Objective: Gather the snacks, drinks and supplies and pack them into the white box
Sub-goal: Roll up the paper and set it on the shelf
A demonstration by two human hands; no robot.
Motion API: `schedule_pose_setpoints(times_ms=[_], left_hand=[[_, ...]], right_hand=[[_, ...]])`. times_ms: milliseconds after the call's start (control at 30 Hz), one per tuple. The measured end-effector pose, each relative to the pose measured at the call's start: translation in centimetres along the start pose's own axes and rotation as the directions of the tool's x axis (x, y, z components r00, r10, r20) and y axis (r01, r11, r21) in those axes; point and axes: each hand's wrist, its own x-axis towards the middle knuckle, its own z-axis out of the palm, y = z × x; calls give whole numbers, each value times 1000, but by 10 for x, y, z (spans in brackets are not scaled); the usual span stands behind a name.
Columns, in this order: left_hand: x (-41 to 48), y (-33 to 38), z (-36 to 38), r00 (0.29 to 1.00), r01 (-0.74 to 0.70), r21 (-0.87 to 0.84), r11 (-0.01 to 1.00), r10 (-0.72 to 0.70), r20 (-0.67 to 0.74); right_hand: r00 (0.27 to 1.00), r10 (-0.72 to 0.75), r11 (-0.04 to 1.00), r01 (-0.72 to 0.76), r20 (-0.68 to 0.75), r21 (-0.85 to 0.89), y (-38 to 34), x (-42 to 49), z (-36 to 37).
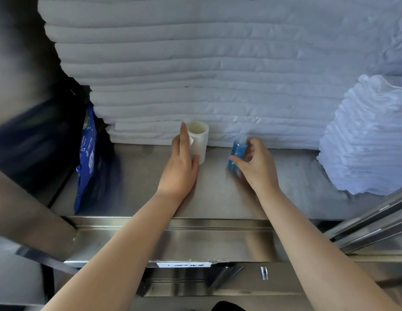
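Observation:
A white roll of paper stands upright on the steel shelf, against the stacked linens. My left hand wraps it from the left, fingers straight along its side and thumb on its front. To the right, a small blue bottle leans on the shelf, and my right hand holds it with curled fingers and thumb. The bottle's lower part is blurred. The white box is not in view.
A tall stack of folded white linens fills the back of the shelf. A smaller pile of white cloths sits at the right. A blue packet stands at the left edge. A metal door frame angles in at the right.

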Motion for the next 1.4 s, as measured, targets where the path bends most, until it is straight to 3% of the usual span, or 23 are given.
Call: schedule_pose_setpoints(times_ms=[233,400,633,833,1100,1400], left_hand=[[-1,3,1,994,-58,147,987,44,99],[1,4,3,994,-69,166,984,54,91],[0,3,3,995,-58,159,986,44,93],[-1,4,2,992,-95,210,973,76,97],[-1,3,4,993,-65,167,984,48,105],[-12,12,-2,992,35,108,993,-48,117]], right_hand=[[999,-21,994,16,48,108,6,-2,-1],[1000,-11,1000,11,13,-18,4,2,2],[995,-21,998,15,94,61,6,3,1],[998,-2,1000,0,69,25,1,8,6],[992,-11,995,-2,128,96,0,6,3],[997,-4,999,0,72,53,-7,3,7]])
